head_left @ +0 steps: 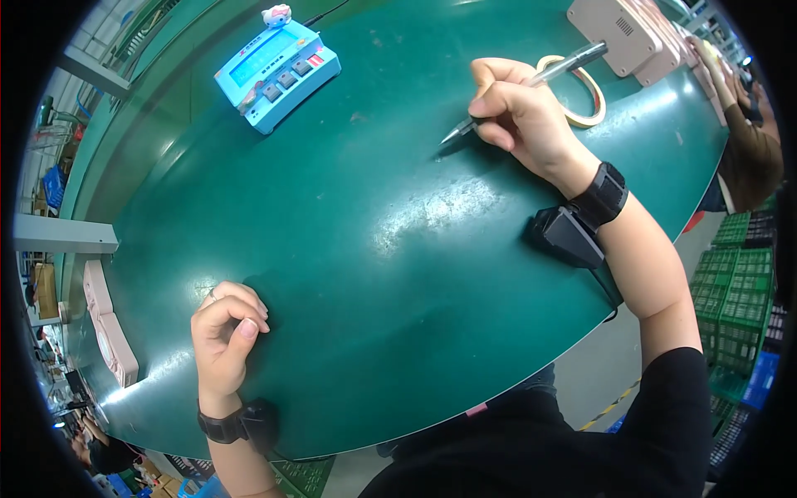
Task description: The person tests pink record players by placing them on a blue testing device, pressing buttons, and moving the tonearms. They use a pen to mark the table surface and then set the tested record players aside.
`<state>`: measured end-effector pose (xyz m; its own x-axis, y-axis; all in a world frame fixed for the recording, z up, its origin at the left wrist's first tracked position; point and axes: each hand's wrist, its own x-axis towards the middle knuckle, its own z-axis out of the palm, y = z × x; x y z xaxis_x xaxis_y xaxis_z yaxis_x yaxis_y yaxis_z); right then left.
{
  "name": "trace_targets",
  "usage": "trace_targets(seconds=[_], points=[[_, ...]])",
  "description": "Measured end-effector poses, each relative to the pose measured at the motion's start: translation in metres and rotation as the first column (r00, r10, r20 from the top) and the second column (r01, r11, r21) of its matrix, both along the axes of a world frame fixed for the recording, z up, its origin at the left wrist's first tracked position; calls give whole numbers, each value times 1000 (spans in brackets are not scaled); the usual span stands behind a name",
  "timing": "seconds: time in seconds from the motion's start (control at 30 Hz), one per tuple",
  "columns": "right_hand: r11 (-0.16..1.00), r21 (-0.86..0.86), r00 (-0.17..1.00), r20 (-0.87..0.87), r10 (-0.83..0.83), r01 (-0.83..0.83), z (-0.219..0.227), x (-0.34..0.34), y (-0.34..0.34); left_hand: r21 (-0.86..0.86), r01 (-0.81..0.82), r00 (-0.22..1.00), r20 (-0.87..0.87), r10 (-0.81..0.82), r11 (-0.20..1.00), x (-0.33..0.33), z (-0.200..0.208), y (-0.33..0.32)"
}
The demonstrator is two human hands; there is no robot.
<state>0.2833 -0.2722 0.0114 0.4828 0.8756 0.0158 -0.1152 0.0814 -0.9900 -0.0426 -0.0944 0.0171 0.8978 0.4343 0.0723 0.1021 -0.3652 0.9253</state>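
In my right hand (531, 116) is a slim grey pen (574, 61), held in a writing grip with its tip pointing down and left, close above the green table (357, 249). A roll of tape (597, 104) lies just behind that hand, partly hidden by it. My left hand (226, 336) rests on the table's near left side. Its fingers are loosely curled in, the thumb comes against them, and nothing shows in the grasp. Each wrist wears a black strap with a dark block.
A light blue box with a screen and buttons (279, 76) stands at the far left, with a small cat figure (276, 15) on top. Pale pink casings (618, 37) stand at the far right; another pale piece (108, 332) lies at the left edge. Green crates (730, 290) are stacked beyond the table.
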Motion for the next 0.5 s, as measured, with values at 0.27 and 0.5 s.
trace_targets(seconds=[0.27, 0.5], points=[[997, -24, 983, 167, 73, -69, -3, 6, -2, -8, 1, 1000, -11, -1, 1000, 0, 1, -2], [996, -40, 973, 215, 82, -75, -2, 2, -1, -28, -6, 1000, -19, 5, 1000, -1, 1, -2]])
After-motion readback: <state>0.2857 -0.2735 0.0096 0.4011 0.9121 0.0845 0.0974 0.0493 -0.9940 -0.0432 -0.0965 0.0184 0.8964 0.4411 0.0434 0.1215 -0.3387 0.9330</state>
